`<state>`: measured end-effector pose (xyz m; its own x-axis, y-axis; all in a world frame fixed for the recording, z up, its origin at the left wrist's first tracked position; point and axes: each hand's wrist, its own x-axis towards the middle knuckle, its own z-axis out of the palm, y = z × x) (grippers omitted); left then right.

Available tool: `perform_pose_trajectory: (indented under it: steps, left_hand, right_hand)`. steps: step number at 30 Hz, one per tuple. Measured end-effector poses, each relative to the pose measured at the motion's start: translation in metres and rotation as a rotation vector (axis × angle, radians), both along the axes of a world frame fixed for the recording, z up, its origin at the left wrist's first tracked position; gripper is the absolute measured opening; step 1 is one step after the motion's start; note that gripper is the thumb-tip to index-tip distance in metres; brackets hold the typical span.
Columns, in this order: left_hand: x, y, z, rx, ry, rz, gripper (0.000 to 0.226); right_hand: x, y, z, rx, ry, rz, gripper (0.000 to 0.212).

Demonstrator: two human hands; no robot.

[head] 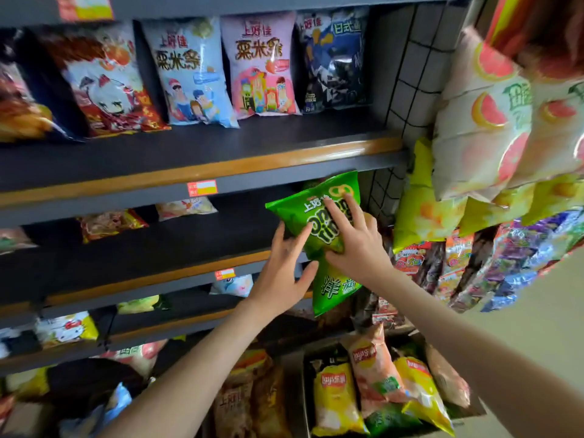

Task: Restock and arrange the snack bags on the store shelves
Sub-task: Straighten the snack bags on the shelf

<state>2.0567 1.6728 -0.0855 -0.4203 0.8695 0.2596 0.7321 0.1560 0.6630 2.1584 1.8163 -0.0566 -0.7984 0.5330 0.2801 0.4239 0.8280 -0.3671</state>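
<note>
A green snack bag (pixel 319 216) hangs tilted in front of the right end of the second shelf (pixel 158 273), its top under the shelf above. My right hand (pixel 354 241) lies spread over the bag's front and its thumb digs into the bag's creased middle, gripping it. My left hand (pixel 281 273) is at the bag's left edge with straight, spread fingers; its forefinger touches the front and its thumb reaches toward the lower half. The top shelf (pixel 221 165) carries a row of upright bags, among them a pink one (pixel 262 64) and a light blue one (pixel 189 71).
A wire grid panel (pixel 410 74) closes the shelf's right end. Grapefruit-print and yellow bags (pixel 483 121) hang on a rack at the right. A bin of chip bags (pixel 379 387) stands below. A few bags lie far back on the lower shelves (pixel 110 222).
</note>
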Motion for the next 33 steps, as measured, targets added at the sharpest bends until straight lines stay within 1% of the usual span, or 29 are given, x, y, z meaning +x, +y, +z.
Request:
perform_pose_trajectory:
  steps: [2,4,7,10,13,16,18,20,22,23,25,27,28,29,32,33]
  left_hand:
    - [-0.013,0.01,-0.008,-0.011,-0.021,-0.021,0.074]
    - [-0.028,0.02,-0.021,0.007,-0.03,-0.035,0.078]
    - [-0.042,0.032,-0.04,0.05,-0.003,-0.032,0.08]
    - [-0.045,0.04,-0.061,0.155,0.052,-0.046,0.074]
    - [-0.05,0.049,-0.086,0.301,0.09,0.0,0.066]
    - [-0.054,0.064,-0.094,0.383,0.022,0.026,0.059]
    - [-0.062,0.077,-0.092,0.422,-0.017,0.046,0.057]
    - [-0.075,0.091,-0.089,0.44,-0.078,0.093,0.059]
    - [-0.088,0.102,-0.088,0.414,-0.135,0.136,0.067]
    - [-0.095,0.106,-0.089,0.406,-0.162,0.139,0.071]
    - [-0.106,0.113,-0.089,0.405,-0.209,0.126,0.074]
    - [-0.114,0.121,-0.089,0.408,-0.26,0.155,0.072]
    - [-0.117,0.125,-0.091,0.416,-0.301,0.183,0.071]
    - [-0.121,0.129,-0.094,0.432,-0.344,0.209,0.071]
    - [-0.138,0.138,-0.108,0.484,-0.416,0.244,0.078]
    - [-0.143,0.14,-0.11,0.496,-0.424,0.241,0.081]
  right_hand:
    - [-0.015,0.001,-0.011,0.025,-0.018,-0.009,0.094]
    - [-0.026,0.003,-0.028,0.067,0.004,-0.027,0.098]
    - [-0.037,0.007,-0.055,0.135,0.107,-0.059,0.1]
    - [-0.04,0.012,-0.079,0.145,0.225,-0.056,0.096]
    - [-0.04,0.021,-0.101,0.012,0.316,-0.001,0.091]
    - [-0.048,0.038,-0.111,-0.081,0.429,0.048,0.092]
    - [-0.056,0.057,-0.108,-0.129,0.505,0.129,0.096]
    - [-0.063,0.078,-0.102,-0.257,0.546,0.278,0.098]
    - [-0.066,0.096,-0.098,-0.498,0.546,0.408,0.092]
    - [-0.067,0.104,-0.099,-0.587,0.564,0.45,0.088]
    - [-0.07,0.116,-0.103,-0.655,0.617,0.471,0.083]
    - [-0.076,0.123,-0.106,-0.664,0.629,0.489,0.077]
    - [-0.08,0.123,-0.107,-0.644,0.596,0.5,0.075]
    - [-0.085,0.123,-0.108,-0.574,0.543,0.521,0.076]
    - [-0.103,0.121,-0.113,-0.184,0.352,0.602,0.088]
    - [-0.108,0.119,-0.114,-0.103,0.311,0.611,0.091]
